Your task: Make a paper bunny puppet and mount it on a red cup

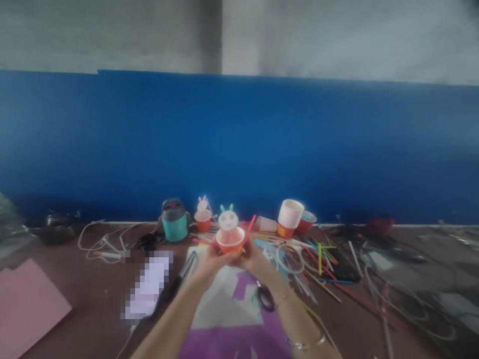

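Observation:
Both my hands grip a red paper cup (229,241) in the middle of the view, held above the table. My left hand (216,258) wraps its left side and my right hand (250,254) its right side. Out of the cup rises a white paper face (228,220) with drawn eyes and mouth and two green ears. A red straw (251,227) sticks up at the cup's right, beside my right fingers. Below lie white paper (217,304), purple paper (224,341) and scissors (266,298), partly covered by my right forearm.
Behind stand a teal container (175,225), a similar cup with a pink-eared face (203,220) and a stack of paper cups (290,217). Loose straws (322,259) spread to the right. Pink paper (32,309), a blurred-out phone (149,285) and white cables (105,242) lie left.

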`<action>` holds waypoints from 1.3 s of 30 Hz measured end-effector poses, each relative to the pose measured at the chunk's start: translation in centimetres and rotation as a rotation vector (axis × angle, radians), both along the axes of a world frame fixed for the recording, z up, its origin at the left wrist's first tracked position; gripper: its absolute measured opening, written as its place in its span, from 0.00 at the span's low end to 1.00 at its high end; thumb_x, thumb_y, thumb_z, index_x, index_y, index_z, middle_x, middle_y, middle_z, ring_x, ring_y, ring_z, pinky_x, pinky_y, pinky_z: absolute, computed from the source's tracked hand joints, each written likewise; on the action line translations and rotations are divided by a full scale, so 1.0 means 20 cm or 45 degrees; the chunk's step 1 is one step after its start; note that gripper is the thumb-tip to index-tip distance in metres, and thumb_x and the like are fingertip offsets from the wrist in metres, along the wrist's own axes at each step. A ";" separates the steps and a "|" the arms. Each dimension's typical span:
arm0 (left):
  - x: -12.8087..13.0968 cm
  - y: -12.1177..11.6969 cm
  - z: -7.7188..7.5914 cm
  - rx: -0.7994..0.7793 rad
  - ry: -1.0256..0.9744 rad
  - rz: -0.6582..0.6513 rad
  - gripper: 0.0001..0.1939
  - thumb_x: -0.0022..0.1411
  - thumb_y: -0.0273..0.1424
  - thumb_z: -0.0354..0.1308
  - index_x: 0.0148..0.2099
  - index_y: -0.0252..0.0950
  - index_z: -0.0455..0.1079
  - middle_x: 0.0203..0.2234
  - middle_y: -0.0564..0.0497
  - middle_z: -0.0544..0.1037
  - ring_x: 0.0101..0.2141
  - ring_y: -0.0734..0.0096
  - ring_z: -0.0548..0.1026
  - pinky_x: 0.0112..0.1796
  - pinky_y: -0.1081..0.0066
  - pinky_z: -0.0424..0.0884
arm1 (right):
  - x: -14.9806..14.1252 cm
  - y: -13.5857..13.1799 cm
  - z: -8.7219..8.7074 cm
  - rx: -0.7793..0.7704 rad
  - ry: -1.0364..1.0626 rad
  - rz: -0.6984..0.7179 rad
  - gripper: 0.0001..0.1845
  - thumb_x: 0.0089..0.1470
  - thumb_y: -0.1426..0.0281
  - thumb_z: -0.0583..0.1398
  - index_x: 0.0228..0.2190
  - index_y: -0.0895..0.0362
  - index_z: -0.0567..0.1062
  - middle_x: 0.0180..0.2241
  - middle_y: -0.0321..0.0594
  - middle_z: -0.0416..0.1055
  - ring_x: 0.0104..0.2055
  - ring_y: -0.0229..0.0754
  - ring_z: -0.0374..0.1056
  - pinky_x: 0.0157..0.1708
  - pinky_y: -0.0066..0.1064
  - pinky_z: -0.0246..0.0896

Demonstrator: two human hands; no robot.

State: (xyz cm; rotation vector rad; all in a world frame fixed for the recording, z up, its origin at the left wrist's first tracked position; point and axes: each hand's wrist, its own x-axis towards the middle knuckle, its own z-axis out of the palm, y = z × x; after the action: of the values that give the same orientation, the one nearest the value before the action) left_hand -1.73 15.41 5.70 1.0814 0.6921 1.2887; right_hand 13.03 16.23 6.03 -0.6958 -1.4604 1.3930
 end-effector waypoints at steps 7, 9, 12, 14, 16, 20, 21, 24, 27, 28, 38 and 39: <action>-0.07 -0.01 0.01 0.022 0.081 -0.218 0.33 0.43 0.33 0.72 0.53 0.34 0.69 0.42 0.42 0.78 0.44 0.54 0.74 0.45 0.61 0.67 | 0.14 0.05 0.06 -0.115 0.195 -0.318 0.26 0.48 0.50 0.62 0.43 0.54 0.76 0.51 0.48 0.72 0.54 0.53 0.65 0.49 0.42 0.62; -0.07 -0.03 0.01 0.026 0.136 -0.343 0.35 0.42 0.31 0.73 0.54 0.35 0.68 0.42 0.42 0.77 0.44 0.54 0.74 0.45 0.61 0.67 | 0.17 0.05 0.08 -0.153 0.133 -0.348 0.26 0.45 0.50 0.63 0.40 0.55 0.78 0.44 0.49 0.76 0.48 0.53 0.70 0.45 0.41 0.64; -0.05 -0.04 0.01 0.036 0.195 -0.451 0.34 0.43 0.29 0.73 0.53 0.36 0.67 0.41 0.44 0.77 0.43 0.56 0.73 0.44 0.62 0.67 | 0.20 0.03 0.14 -0.197 -0.073 -0.310 0.22 0.38 0.55 0.68 0.33 0.58 0.80 0.31 0.45 0.78 0.36 0.49 0.73 0.39 0.39 0.66; -0.03 -0.05 0.00 0.037 0.194 -0.488 0.34 0.44 0.29 0.72 0.54 0.36 0.66 0.41 0.45 0.77 0.43 0.57 0.73 0.44 0.63 0.67 | 0.19 0.02 0.17 -0.173 -0.173 -0.380 0.18 0.35 0.59 0.70 0.28 0.59 0.80 0.26 0.42 0.77 0.31 0.46 0.72 0.35 0.36 0.65; -0.02 -0.05 -0.01 0.027 0.162 -0.485 0.35 0.45 0.30 0.71 0.55 0.36 0.65 0.41 0.44 0.77 0.43 0.58 0.73 0.44 0.63 0.66 | 0.18 0.00 0.18 -0.130 -0.177 -0.462 0.15 0.35 0.61 0.70 0.25 0.58 0.80 0.23 0.40 0.76 0.29 0.44 0.70 0.33 0.34 0.63; -0.01 -0.04 -0.03 0.003 0.110 -0.433 0.34 0.48 0.33 0.70 0.56 0.34 0.65 0.43 0.42 0.77 0.43 0.56 0.74 0.45 0.62 0.66 | 0.16 -0.01 0.19 -0.108 -0.072 -0.478 0.14 0.34 0.61 0.69 0.23 0.58 0.79 0.23 0.39 0.75 0.27 0.41 0.68 0.30 0.32 0.62; -0.01 -0.04 -0.04 0.004 0.108 -0.427 0.34 0.48 0.32 0.70 0.56 0.34 0.66 0.43 0.41 0.77 0.44 0.55 0.74 0.45 0.62 0.66 | 0.16 -0.02 0.19 -0.106 -0.074 -0.475 0.13 0.34 0.62 0.69 0.23 0.58 0.79 0.23 0.39 0.75 0.27 0.41 0.68 0.30 0.31 0.61; 0.00 -0.04 -0.05 0.020 0.084 -0.419 0.34 0.47 0.32 0.71 0.56 0.33 0.67 0.43 0.40 0.77 0.44 0.54 0.74 0.45 0.61 0.66 | 0.14 -0.02 0.20 -0.092 -0.117 -0.455 0.12 0.36 0.63 0.69 0.24 0.58 0.79 0.22 0.38 0.74 0.26 0.40 0.67 0.30 0.31 0.61; 0.00 -0.04 -0.05 0.021 0.070 -0.421 0.35 0.47 0.32 0.71 0.57 0.33 0.66 0.43 0.40 0.77 0.43 0.53 0.74 0.44 0.61 0.67 | 0.13 -0.03 0.20 -0.086 -0.120 -0.467 0.11 0.37 0.64 0.68 0.23 0.58 0.78 0.21 0.37 0.73 0.25 0.39 0.66 0.28 0.30 0.60; 0.00 -0.04 -0.04 0.016 0.075 -0.420 0.35 0.48 0.33 0.70 0.57 0.33 0.65 0.44 0.40 0.77 0.44 0.53 0.74 0.44 0.61 0.67 | 0.13 -0.03 0.20 -0.088 -0.100 -0.476 0.10 0.37 0.64 0.68 0.22 0.58 0.78 0.20 0.36 0.72 0.24 0.38 0.65 0.27 0.29 0.59; -0.01 -0.05 -0.02 -0.032 0.051 -0.359 0.31 0.45 0.36 0.71 0.52 0.31 0.70 0.44 0.38 0.77 0.45 0.52 0.73 0.47 0.58 0.65 | 0.13 -0.05 0.22 -0.131 0.016 -0.297 0.22 0.42 0.59 0.68 0.39 0.58 0.78 0.35 0.45 0.78 0.39 0.48 0.72 0.40 0.36 0.66; -0.01 -0.04 -0.02 -0.039 0.039 -0.349 0.31 0.45 0.37 0.71 0.51 0.31 0.71 0.43 0.38 0.77 0.44 0.52 0.73 0.47 0.58 0.65 | 0.14 -0.05 0.23 -0.118 0.021 -0.250 0.23 0.43 0.60 0.67 0.41 0.57 0.77 0.38 0.46 0.78 0.42 0.49 0.72 0.43 0.37 0.65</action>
State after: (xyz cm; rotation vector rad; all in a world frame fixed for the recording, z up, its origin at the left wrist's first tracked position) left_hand -1.98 14.51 5.20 1.1300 0.5621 1.0255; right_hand 15.73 15.26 10.66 -0.8609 -1.2843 1.3171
